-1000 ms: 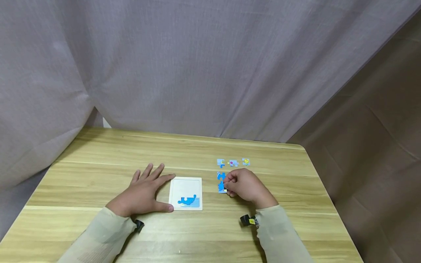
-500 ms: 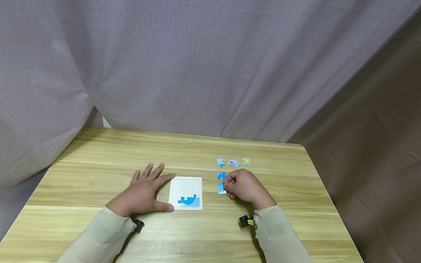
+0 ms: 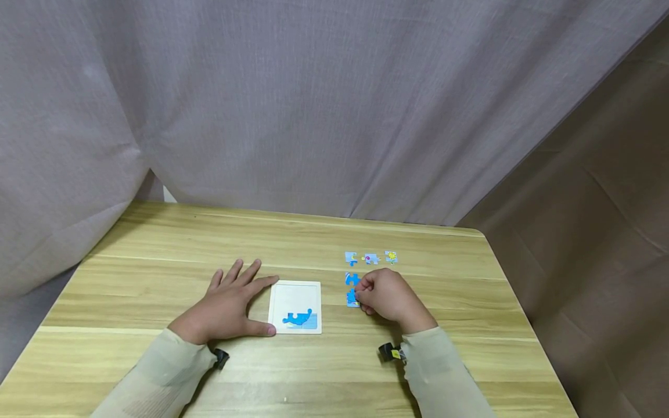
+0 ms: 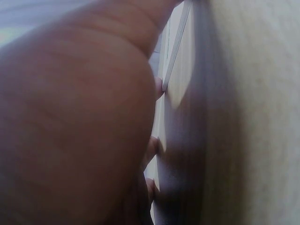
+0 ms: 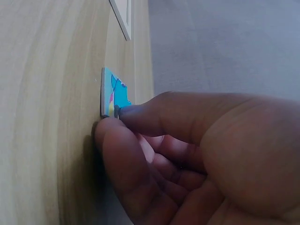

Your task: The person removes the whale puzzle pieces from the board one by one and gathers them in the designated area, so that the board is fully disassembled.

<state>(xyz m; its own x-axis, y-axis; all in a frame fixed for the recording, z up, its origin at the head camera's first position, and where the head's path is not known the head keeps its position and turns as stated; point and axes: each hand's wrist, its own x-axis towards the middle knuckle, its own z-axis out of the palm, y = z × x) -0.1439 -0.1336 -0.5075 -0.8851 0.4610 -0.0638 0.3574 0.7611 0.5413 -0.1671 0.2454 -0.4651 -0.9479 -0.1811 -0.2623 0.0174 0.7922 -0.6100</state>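
My left hand (image 3: 225,307) lies with fingers spread on the table, its thumb and index fingertip at the left corners of a white square puzzle tray (image 3: 295,284). Joined blue puzzle pieces (image 3: 305,320) lie along the tray's lower right, showing part of a blue animal picture. With thumb and fingers, my right hand (image 3: 394,297) pinches the right edge of a blue puzzle piece (image 5: 115,91), close over the table to the right of the tray. Just beyond it lies another blue-and-white puzzle piece (image 3: 351,279), partly covered by the fingers.
Farther back are three loose pieces in a row: one with a yellow crescent (image 3: 351,258), one with a pink swirl (image 3: 370,259) and one with a yellow sun (image 3: 391,256). A grey curtain (image 3: 292,116) hangs behind the wooden table (image 3: 292,377).
The puzzle piece in my right hand tilts and looks paler half a second ago, then darker blue again now. My right wrist has shifted slightly left. The left hand stays put.
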